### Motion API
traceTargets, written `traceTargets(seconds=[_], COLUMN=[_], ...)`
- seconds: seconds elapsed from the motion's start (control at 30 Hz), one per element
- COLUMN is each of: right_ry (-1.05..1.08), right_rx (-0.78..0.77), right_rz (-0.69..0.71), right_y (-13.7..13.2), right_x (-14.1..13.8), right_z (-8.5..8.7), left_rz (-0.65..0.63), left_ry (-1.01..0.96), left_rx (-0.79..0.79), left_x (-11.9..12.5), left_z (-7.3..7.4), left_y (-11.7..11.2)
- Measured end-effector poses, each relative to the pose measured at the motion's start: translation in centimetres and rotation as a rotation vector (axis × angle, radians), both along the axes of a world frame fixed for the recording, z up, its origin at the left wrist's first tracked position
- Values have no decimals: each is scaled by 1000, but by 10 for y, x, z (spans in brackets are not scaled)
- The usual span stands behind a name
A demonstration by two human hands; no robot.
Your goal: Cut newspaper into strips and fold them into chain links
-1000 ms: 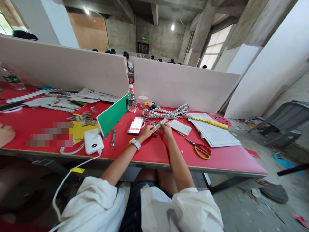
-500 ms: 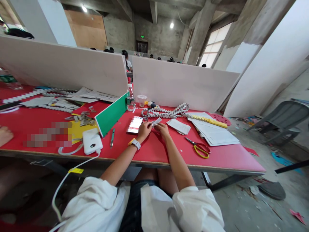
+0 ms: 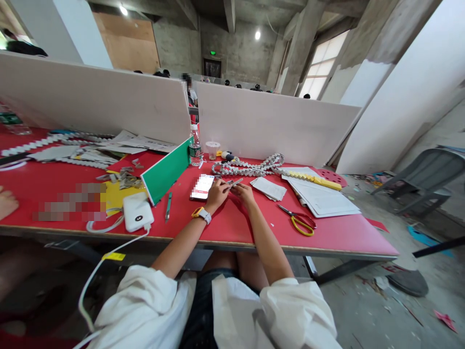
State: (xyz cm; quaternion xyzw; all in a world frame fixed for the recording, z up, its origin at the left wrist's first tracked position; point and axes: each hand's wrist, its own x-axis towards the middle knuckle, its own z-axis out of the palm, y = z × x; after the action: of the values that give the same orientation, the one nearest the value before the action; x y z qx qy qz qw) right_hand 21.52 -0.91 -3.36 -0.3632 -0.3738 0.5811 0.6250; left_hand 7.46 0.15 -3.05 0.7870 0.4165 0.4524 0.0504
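Observation:
My left hand (image 3: 217,194) and my right hand (image 3: 244,192) meet over the red table (image 3: 225,228), both pinching a small folded paper strip (image 3: 234,182) between their fingertips. A yellow-strapped watch (image 3: 202,213) is on my left wrist. A phone (image 3: 202,187) lies just left of my left hand. A small stack of paper slips (image 3: 269,188) lies right of my right hand, and a long chain of folded paper (image 3: 250,167) lies behind both hands.
Yellow-handled scissors (image 3: 300,221) and a pile of white sheets (image 3: 319,196) lie to the right. A green board (image 3: 165,171), a pen (image 3: 167,206), a white power bank (image 3: 137,212) with cable, a water bottle (image 3: 195,145) and another person's hand (image 3: 7,202) are to the left. White partitions (image 3: 269,121) stand behind.
The paper strip has been lowered and flattened between my fingertips, and both hands have drawn slightly closer to the table. The view has tilted a little.

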Motion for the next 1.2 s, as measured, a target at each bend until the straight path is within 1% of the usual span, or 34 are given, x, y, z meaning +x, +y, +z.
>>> traceTargets(seconds=[0.2, 0.27, 0.33, 0.47, 0.5, 0.57, 0.7, 0.87, 0.93, 1.07, 1.2], right_ry=[21, 14, -8, -120, -156, -210, -243, -237, -224, -193, -165], right_rx=[35, 14, 0, 52, 65, 85, 103, 86, 76, 73, 66], right_rz=[-8, -32, -61, -150, -170, -193, -211, -253, -247, -219, -227], right_y=[-4, -3, -2, 1, 1, 2, 1, -1, -1, -1, 0], right_x=[0, 2, 4, 7, 7, 7, 4, 2, 3, 2, 2], right_z=[7, 7, 7, 4, 4, 3, 3, 4, 5, 6, 6], left_rz=[-67, -116, -171, -239, -261, -299, -311, -370, -388, -390, -413], left_ry=[-35, -88, -193, -495, -532, -541, -516, -591, -615, -624, -646], left_rx=[-13, -66, -186, -517, -577, -649, -700, -808, -843, -869, -868], left_x=[0, 1, 2, 2, 1, 1, 1, 2, 2, 2, 3], left_z=[-1, -2, -3, -8, -10, -13, -15, -10, -9, -9, -8], left_y=[1, 2, 5, 13, 15, 16, 14, 9, 8, 8, 7])
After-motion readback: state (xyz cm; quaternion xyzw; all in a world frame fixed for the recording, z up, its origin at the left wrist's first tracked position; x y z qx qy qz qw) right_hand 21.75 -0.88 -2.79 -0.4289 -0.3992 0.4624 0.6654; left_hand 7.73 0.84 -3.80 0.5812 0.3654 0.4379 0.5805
